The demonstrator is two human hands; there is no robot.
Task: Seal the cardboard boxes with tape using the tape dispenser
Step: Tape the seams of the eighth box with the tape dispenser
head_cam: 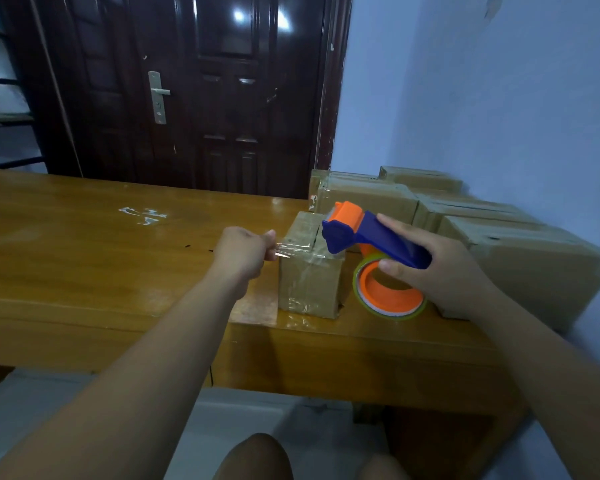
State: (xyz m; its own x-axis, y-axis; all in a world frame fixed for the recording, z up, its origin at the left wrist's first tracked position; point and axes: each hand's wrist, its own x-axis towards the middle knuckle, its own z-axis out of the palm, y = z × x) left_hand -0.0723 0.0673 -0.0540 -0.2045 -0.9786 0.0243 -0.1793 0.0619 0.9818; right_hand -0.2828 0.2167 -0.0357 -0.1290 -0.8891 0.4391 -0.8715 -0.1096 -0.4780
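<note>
On the left, a few small white marks point(142, 214) lie on the glossy yellow-brown wooden table point(66, 254), and a dark brown panelled door point(187, 81) stands behind it. The left hand point(245, 252) is closed, and its thumb and fingers pinch the free end of a strip of clear tape point(291, 249). This strip runs across the top of the small brown cardboard box point(309, 275), which stands near the front edge of the table. At the top right edge of this box is the head of the blue and orange plastic tape dispenser point(357, 233); I cannot tell whether it touches the box. The right hand point(440, 268) grips the blue handle, with the thumb on the orange core of the tape roll point(388, 292). Further right, several bigger brown cardboard boxes point(520, 251) are stacked against the pale blue wall point(499, 98).
</note>
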